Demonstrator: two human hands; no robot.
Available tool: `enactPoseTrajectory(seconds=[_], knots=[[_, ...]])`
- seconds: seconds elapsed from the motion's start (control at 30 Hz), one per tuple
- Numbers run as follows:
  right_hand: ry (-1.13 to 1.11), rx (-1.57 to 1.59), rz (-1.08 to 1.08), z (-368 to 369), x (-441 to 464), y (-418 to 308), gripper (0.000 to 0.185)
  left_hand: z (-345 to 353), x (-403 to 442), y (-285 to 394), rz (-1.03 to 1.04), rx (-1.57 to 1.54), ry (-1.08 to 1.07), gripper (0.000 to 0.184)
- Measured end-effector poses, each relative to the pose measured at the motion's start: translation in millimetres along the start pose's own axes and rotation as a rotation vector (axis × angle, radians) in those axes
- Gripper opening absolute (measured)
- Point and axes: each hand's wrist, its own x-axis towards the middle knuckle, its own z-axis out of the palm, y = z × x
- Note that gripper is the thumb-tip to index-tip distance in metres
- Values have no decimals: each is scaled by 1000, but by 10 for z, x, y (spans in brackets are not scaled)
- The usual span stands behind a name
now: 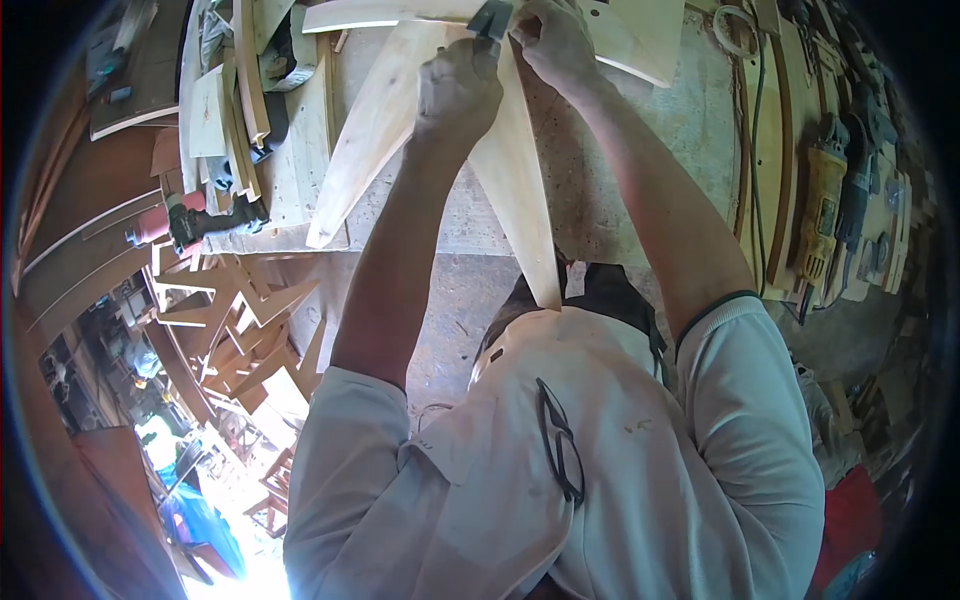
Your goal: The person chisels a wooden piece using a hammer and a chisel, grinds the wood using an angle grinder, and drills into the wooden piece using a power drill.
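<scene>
My left hand [457, 88] is closed around a tool with a dark, flat metal head [491, 19], near the top of the view. Just right of it, my right hand [550, 38] has its fingers curled together; what they hold, if anything, is too small to make out. Both hands are over the joined ends of pale tapered wooden pieces. One piece [365, 140] slants down to the left, another [515, 170] runs down to my waist, and a third [385, 13] extends left along the top edge.
The workbench [640, 160] has wood strips [243, 90] stacked at left beside a red and black power tool [190, 222]. A yellow grinder [824, 205] and a cable lie at right. Wooden offcuts [250, 340] are piled below left. Eyeglasses [562, 440] hang on my shirt.
</scene>
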Motion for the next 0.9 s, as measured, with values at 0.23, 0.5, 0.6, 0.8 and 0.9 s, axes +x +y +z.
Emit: enactPoseTrajectory(seconds=[0.23,0.5,0.6,0.8,0.9], knots=[[10,-63,6,68,-24,148,16,-117,-156,35,-267,-155,3,21],[-25,-59,-116,-58,18,89,32,-525,-1770,109,-341,-44,59,37],[-107,-35,-62,-65,33,96,35,-589,-2270,-53,-375,38,-16,37],[-180,-19,-81,-189,43,137,33,-528,-2485,-251,-461,140,-27,37],[-140,-187,-158,-349,-234,-14,36,-511,-2449,-297,-417,178,9,38]])
